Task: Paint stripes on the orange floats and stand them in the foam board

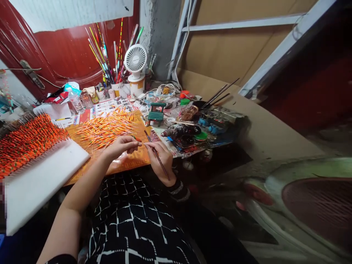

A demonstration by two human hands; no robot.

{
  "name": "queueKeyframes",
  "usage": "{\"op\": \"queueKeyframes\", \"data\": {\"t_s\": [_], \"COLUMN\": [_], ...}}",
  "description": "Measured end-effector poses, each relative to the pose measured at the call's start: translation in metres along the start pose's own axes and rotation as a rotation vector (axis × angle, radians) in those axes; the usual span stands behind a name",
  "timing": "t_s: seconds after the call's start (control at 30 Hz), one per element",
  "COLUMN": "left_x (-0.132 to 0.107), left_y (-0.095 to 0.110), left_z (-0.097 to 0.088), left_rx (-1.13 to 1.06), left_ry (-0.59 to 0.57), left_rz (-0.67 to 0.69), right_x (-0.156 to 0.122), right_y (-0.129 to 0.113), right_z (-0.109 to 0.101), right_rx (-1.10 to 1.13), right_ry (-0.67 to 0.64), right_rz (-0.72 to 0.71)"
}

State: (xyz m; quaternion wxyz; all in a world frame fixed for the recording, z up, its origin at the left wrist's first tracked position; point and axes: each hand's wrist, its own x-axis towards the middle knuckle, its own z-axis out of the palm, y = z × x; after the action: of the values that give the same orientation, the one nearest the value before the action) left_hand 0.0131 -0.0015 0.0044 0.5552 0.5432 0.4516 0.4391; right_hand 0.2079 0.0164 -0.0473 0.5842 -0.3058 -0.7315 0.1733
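My left hand (pixel 124 146) is closed, with its fingertips pinching a small orange and dark green fishing float (pixel 136 139). My right hand (pixel 162 158) grips a thin dark paintbrush (pixel 157 156), which slants across the fingers and back over the wrist. The fingertips of both hands nearly meet at the float's thin stem; whether the right fingers also pinch it I cannot tell. Just beyond the hands, a heap of orange floats (pixel 107 126) lies on the orange-brown board (pixel 128 161). At the left, rows of orange and green floats (pixel 30 143) stand in a white foam block (pixel 46 176).
Behind the heap stand a white fan (pixel 135 60), a cup of long floats (pixel 117 89) and a plastic bottle (pixel 75 101). Toward the right are a small green stool-shaped stand (pixel 156 115), paint-stained bottles (pixel 183 131), a green lid (pixel 200 136) and a pot of brushes (pixel 202 105).
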Motion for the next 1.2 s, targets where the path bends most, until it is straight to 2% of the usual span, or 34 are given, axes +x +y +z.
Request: {"op": "queueKeyframes", "data": {"t_s": [0.13,0.23,0.3,0.37,0.43,0.53,0.6,0.67,0.73,0.8,0.87,1.2], "left_x": [-0.033,-0.054,-0.067,-0.081,-0.097,-0.126,-0.146,-0.163,-0.177,-0.184,-0.185,-0.170], "left_y": [-0.019,-0.030,-0.034,-0.036,-0.033,-0.021,-0.012,-0.004,0.001,0.004,0.003,-0.013], "left_z": [0.015,0.020,0.016,0.004,-0.019,-0.075,-0.118,-0.159,-0.189,-0.206,-0.213,-0.214], "left_rx": [-0.033,-0.030,0.023,0.133,0.343,0.768,0.949,1.030,1.067,1.087,1.100,1.170], "left_ry": [0.254,0.377,0.407,0.446,0.548,0.818,1.004,1.136,1.230,1.278,1.297,1.278], "left_rz": [0.110,0.148,0.155,0.173,0.203,0.160,0.012,-0.146,-0.263,-0.343,-0.389,-0.467], "right_x": [-0.013,-0.026,-0.033,-0.039,-0.044,-0.050,-0.053,-0.056,-0.057,-0.058,-0.058,-0.057], "right_y": [-0.020,-0.030,-0.035,-0.036,-0.034,-0.026,-0.022,-0.019,-0.017,-0.017,-0.018,-0.018], "right_z": [0.025,0.040,0.046,0.051,0.054,0.054,0.054,0.053,0.053,0.054,0.054,0.052], "right_rx": [0.159,0.222,0.265,0.304,0.321,0.316,0.308,0.301,0.295,0.293,0.292,0.319], "right_ry": [-0.027,-0.082,-0.134,-0.188,-0.224,-0.244,-0.259,-0.268,-0.262,-0.252,-0.245,-0.261], "right_rz": [0.100,0.131,0.132,0.113,0.093,0.062,0.029,-0.007,-0.038,-0.064,-0.086,-0.093]}}
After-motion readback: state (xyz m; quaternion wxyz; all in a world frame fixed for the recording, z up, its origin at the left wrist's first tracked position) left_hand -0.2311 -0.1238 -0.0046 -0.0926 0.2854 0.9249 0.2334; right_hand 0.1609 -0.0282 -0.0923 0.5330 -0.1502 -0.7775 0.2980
